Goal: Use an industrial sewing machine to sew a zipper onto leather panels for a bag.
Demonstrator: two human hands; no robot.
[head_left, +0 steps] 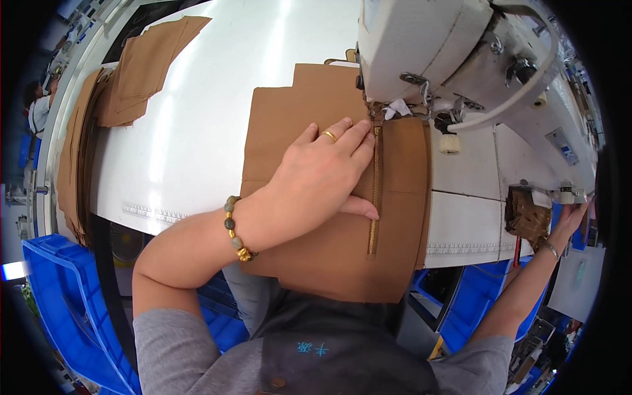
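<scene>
Head view: left hand (322, 161), fingers outstretched, lies on a flat, brown, leather-like panel (322, 247); right hand (571, 220), near the white metal sewing machine (428, 39), grasps I can't tell what, if anything.

A brown panel (329, 247) lies flat beneath my left hand (329, 155) on a white table (197, 131), its lower end reaching past the front edge toward me. Its top left corner is cut in a square step, and its upper part sits by the head of a white sewing machine (421, 46). A brass-toned zipper (373, 238) runs lengthwise right of center, my thumb at its teeth.
</scene>
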